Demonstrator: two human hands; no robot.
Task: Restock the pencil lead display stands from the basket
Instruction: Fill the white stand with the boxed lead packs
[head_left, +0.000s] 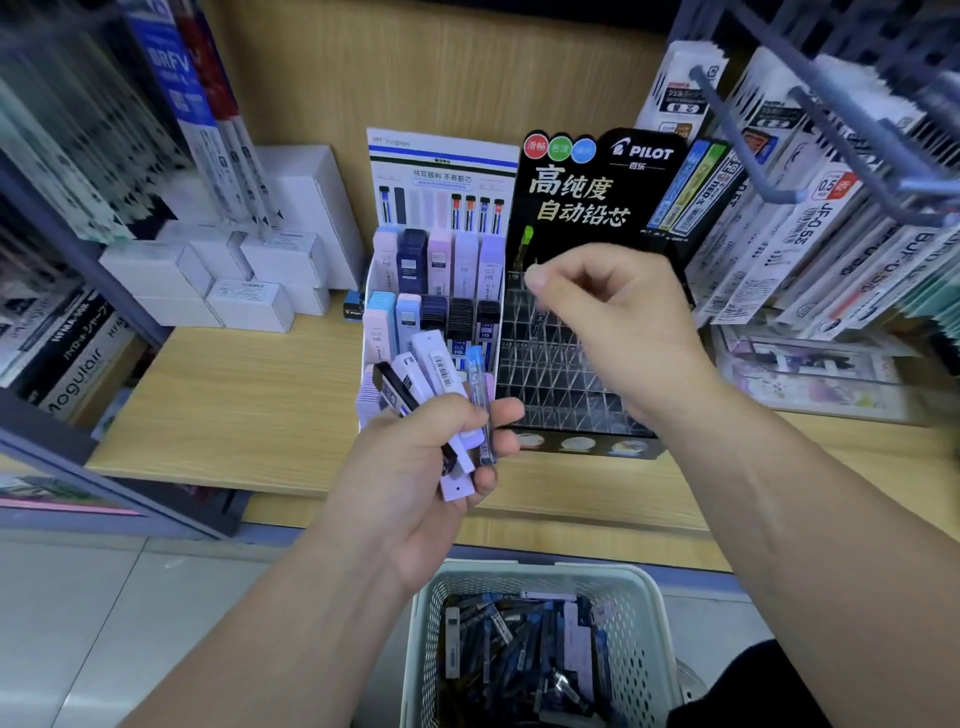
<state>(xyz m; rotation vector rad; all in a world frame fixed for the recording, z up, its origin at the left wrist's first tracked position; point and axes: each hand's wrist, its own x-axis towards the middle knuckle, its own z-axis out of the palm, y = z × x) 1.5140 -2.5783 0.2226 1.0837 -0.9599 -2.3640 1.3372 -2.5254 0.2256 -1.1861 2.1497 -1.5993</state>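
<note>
The left hand (415, 467) grips a fan of pencil lead cases (431, 374), fingers curled round their lower ends and the thumb across the front. White, lilac and black flat cases spread up and away from the knuckles, and a clear blue lead tube (478, 395) stands at the fingertip side of the fan. Just beyond these fingers stands the white display stand (441, 171), its rows filled with pastel and dark cases. The right hand (613, 317) hangs above and to the right of the left fingers, its fingers curled in and the thumb tip against the forefinger; nothing shows between them. Under and behind those fingertips is the black Pilot display stand (587, 192), whose clear compartments (545, 374) look mostly unfilled, with a green-capped tube (527, 239) upright just beyond the thumb. Below both wrists, nearer the person, sits the white perforated basket (639, 649) with more lead cases (519, 644) heaped loosely inside. Both stands rest on a wooden shelf (234, 395)
</note>
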